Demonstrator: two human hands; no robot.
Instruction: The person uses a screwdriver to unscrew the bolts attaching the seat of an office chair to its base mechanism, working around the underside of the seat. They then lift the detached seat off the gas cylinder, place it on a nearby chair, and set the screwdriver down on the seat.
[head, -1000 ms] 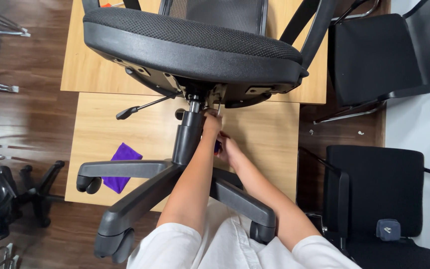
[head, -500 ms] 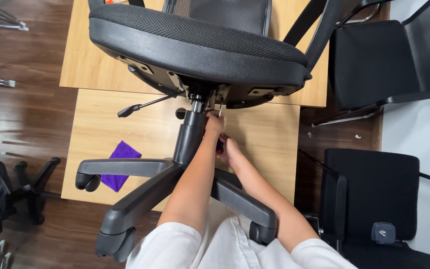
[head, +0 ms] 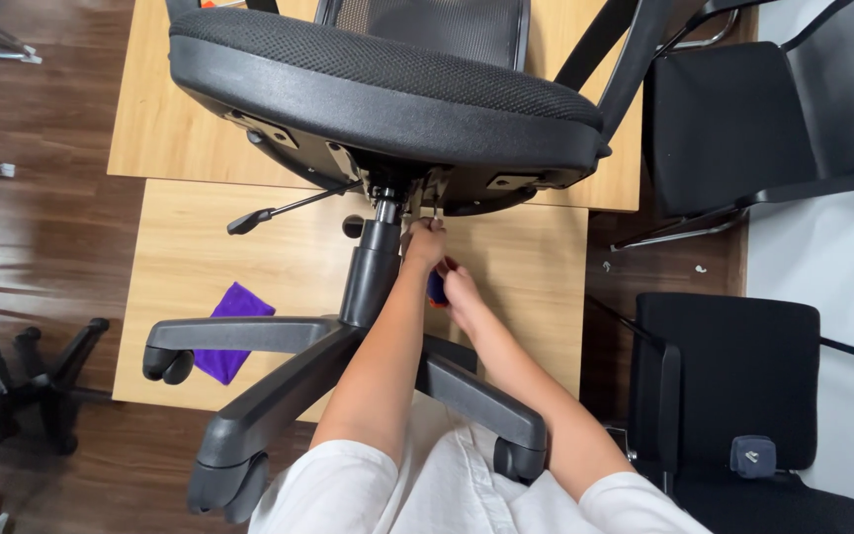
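Observation:
A black office chair lies tipped on a wooden table, its seat underside and star base facing me. My left hand reaches up under the seat, fingers closed at the metal mechanism beside the gas column. My right hand sits just below it, gripping a small tool with a blue and red handle. Most of that tool is hidden by both hands.
A purple cloth lies on the table at left, partly under a base leg. Black chairs stand at right and lower right. Another chair base is on the dark wood floor at left.
The view has shifted slightly; both hands stay under the seat in nearly the same place.

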